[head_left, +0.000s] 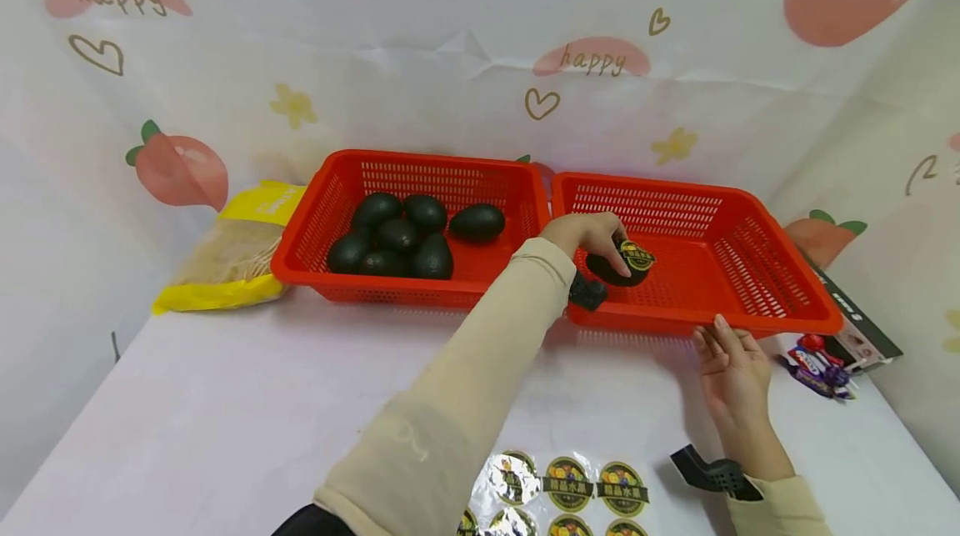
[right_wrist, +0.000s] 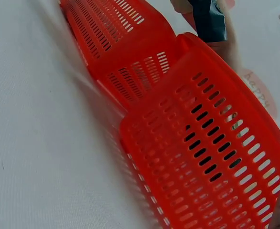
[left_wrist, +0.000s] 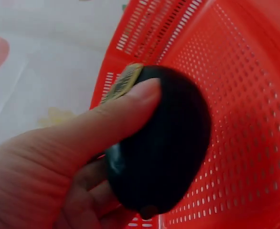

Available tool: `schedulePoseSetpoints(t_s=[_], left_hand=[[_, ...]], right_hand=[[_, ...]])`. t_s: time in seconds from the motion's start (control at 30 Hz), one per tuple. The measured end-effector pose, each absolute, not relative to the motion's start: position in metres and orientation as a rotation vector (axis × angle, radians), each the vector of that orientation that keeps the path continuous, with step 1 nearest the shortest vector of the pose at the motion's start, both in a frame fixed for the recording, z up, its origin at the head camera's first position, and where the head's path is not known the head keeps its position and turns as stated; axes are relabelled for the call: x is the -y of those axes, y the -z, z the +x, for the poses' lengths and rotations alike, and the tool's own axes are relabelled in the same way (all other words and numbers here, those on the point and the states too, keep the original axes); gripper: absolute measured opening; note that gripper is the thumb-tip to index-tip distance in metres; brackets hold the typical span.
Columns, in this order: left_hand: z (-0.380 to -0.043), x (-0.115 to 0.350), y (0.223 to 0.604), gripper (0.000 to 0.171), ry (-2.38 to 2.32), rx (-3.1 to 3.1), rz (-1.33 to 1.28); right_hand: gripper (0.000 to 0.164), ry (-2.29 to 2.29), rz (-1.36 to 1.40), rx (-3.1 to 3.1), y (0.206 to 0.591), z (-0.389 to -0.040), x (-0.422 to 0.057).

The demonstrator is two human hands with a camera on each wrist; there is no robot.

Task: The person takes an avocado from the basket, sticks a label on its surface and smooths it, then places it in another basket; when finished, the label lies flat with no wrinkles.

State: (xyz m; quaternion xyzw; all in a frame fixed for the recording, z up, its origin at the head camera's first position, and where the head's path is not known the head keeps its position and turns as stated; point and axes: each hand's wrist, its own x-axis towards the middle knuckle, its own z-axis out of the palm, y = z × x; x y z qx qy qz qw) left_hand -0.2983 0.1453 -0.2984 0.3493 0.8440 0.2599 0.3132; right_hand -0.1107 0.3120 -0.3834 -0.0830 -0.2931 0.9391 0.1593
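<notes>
Item one, left hand (head_left: pixel 588 234): we record it closed around a dark avocado (head_left: pixel 609 271), thumb laid across the skin, other fingers curled behind. The avocado bears a round gold-and-black label (head_left: pixel 637 256) and sits inside the right basket (head_left: pixel 701 269), toward its left end; we cannot tell whether it touches the basket floor.

Item two, right hand (head_left: pixel 738 369): palm partly visible, fingertips touching the front rim of the same red basket. Whether they pinch the rim or merely rest there, we cannot tell.

Item three, left basket (head_left: pixel 408 290): red, slotted, holding seven avocados (head_left: pixel 397 234), six clustered and one apart to the right.

Item four, on the bench (head_left: pixel 225 403): a sheet of round labels (head_left: pixel 568 484) at the near edge; a yellow bag (head_left: pixel 232 257) beside the left basket; wrapped sweets (head_left: pixel 821 369) and a dark box (head_left: pixel 851 315) by the right one.

By view: only the left wrist camera gives us the small stem nub (left_wrist: pixel 148 212) at the lower end of the held avocado. Only the right wrist camera gives us the right basket's outer wall close up, dark shapes showing through its slots.
</notes>
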Motion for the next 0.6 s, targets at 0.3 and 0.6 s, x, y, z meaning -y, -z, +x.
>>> schedulePoseSetpoints(t_s=[0.3, 0.6], left_hand=[[-0.285, -0.15, 0.294, 0.049, -0.328, -2.108, 0.866], [-0.285, -0.146, 0.283, 0.055, -0.237, -2.089, 0.885]], right_hand=[[0.009, -2.671, -0.281, 0.896, 0.381, -0.11, -0.312], [0.01, -2.679, -0.28, 0.923, 0.381, -0.107, -0.316]])
